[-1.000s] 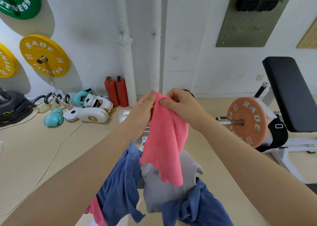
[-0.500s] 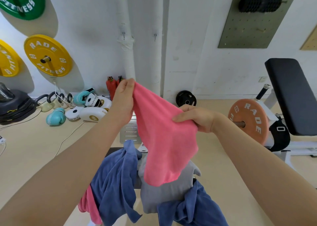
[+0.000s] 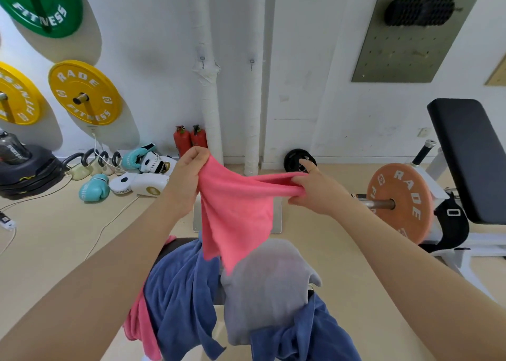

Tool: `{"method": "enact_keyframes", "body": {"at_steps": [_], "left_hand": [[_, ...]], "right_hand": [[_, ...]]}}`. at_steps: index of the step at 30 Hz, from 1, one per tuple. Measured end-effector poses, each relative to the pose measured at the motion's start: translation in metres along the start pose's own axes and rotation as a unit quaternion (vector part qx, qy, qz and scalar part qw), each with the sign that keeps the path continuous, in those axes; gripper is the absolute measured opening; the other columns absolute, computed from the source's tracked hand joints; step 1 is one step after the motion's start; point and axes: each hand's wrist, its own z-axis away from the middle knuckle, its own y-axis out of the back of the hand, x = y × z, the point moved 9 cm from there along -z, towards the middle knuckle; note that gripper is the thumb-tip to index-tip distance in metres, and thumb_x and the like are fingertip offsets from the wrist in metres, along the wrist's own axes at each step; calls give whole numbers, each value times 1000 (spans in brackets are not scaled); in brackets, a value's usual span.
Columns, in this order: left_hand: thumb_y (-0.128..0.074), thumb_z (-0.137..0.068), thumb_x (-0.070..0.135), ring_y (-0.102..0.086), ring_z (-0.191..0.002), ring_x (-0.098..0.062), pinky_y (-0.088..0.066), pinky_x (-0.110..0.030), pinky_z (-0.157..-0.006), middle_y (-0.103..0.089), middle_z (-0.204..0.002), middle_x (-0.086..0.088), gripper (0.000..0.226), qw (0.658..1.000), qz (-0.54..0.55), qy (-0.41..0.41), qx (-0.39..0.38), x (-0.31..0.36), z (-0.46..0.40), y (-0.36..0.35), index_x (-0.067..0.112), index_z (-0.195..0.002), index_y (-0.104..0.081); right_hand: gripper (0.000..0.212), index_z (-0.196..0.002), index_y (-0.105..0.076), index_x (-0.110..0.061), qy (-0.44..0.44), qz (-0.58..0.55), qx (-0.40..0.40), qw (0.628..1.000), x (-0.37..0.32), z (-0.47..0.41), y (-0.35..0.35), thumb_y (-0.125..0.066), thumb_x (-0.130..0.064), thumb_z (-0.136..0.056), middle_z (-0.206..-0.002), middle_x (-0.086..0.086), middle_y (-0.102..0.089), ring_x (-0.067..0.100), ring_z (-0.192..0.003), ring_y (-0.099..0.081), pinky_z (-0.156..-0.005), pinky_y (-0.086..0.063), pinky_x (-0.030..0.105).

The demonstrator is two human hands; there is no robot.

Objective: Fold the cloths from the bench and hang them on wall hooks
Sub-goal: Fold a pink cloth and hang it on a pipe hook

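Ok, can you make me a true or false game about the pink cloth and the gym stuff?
1. Both hands hold the pink cloth: true, left hand and right hand grip its top edge.
2. The pink cloth hangs on a wall hook: false, the two small wall hooks are bare.
3. A grey cloth lies on the bench below: true.
4. The round orange weight plate hangs on the wall: false, it sits on a barbell by the floor.
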Motion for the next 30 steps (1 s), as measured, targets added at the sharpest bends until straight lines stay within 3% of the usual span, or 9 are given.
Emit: {"method": "enact_keyframes", "body": {"at_steps": [3, 7, 14, 19, 21, 23, 25, 27, 30], "left_hand": [[-46, -95, 19, -37, -69, -8, -27, -25, -61, -42, -70, 5, 31, 999, -26, -27, 26, 1, -5, 20, 26, -65, -52], [-42, -97, 20, -35, -67, -7, -27, -24, -58, -41, -71, 7, 27, 991, -107, -41, 64, -4, -4, 30, 26, -72, -49], [-43, -98, 25, -40, -70, -7, -33, -24, -67, -46, -75, 5, 22, 998, -26, 4, 64, -22, -6, 42, 23, -79, -54], [-41, -99, 23, -35, -60, -3, -31, -15, -53, -40, -69, 8, 22, 996, -38, -60, 47, 2, -7, 26, 26, -79, -50], [-41, -98, 18, -42, -64, 4, -34, -13, -62, -47, -74, 11, 23, 988, -109, -100, 46, 12, -9, 26, 28, -80, -49], [-41, -98, 15, -51, -75, 8, -37, -12, -72, -59, -85, 13, 22, 983, -143, -115, 22, 16, -11, 24, 27, -81, -48], [-40, -99, 14, -55, -80, 6, -38, -13, -74, -65, -92, 6, 22, 984, -140, -112, 14, 15, -13, 22, 25, -80, -46], [-39, -99, 14, -51, -64, 9, -35, -10, -61, -58, -75, 6, 24, 985, -133, -99, 55, 14, -15, 29, 24, -77, -44], [-40, -98, 22, -40, -65, -11, -32, -24, -57, -41, -68, 4, 18, 976, -172, -69, 111, 6, -26, 43, 22, -82, -49]], "right_hand": [[22, -104, -62, -11, 29, 114, 77, 990, -3, 6, 16, -43, -16, -93, -147, 8, -32, 30, -110, -53, -77, -40, 32], [31, -113, -56, -8, 46, 206, 138, 968, -12, 8, 20, -36, -4, -90, -126, 12, -52, 30, -112, -46, -90, -34, 35], [36, -100, -59, -11, -8, 85, 1, 996, -7, -4, 1, -32, -35, -98, -106, 7, -60, 29, -101, -59, -69, -38, 32], [20, -85, -61, -21, -15, 188, 59, 980, 3, -3, 28, -43, -28, -90, -89, 1, -55, 25, -105, -47, -88, -32, 35], [21, -64, -52, -25, -48, 83, 67, 993, 18, -2, 31, -49, -28, -85, -71, -5, -47, 23, -93, -46, -81, -31, 32], [24, -59, -51, -22, -69, -133, 64, 987, 35, -1, 30, -59, -29, -81, -61, -6, -44, 18, -73, -47, -66, -34, 27], [22, -65, -59, -18, -37, -333, 48, 941, 40, 2, 32, -65, -29, -82, -62, -5, -49, 13, -64, -46, -63, -35, 26], [21, -68, -63, -18, 6, -466, 27, 885, 37, 3, 36, -60, -21, -88, -66, -5, -54, 10, -67, -48, -70, -37, 27], [24, -69, -59, -15, 9, -515, 53, 855, 29, 0, 44, -53, -12, -92, -62, -6, -50, 4, -58, -46, -63, -37, 21]]}}
